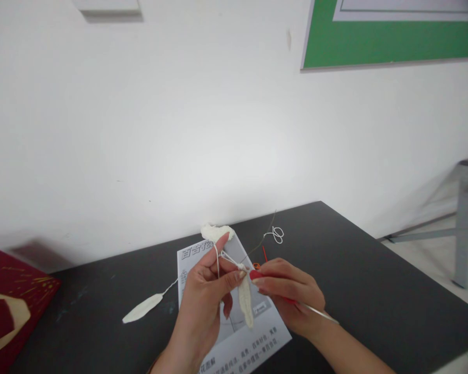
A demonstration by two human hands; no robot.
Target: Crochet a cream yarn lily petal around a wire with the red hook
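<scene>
My left hand [208,291] pinches the top of a cream crocheted petal [246,304] that hangs down, with white yarn [217,259] looped over its raised forefinger. My right hand [286,296] is closed on a crochet hook with a red grip [257,276]; its metal shaft [320,312] sticks out past my wrist. The hook's tip meets the petal's top between both hands. Both hands hover over a printed instruction sheet [253,343] on the black table [374,291].
A finished cream petal [142,309] lies on the table to the left, tied by yarn. A cream crocheted piece [214,231] lies at the sheet's far edge. Thin wire with a white loop [276,235] lies beyond. A dark red box [8,306] sits far left. White wall behind.
</scene>
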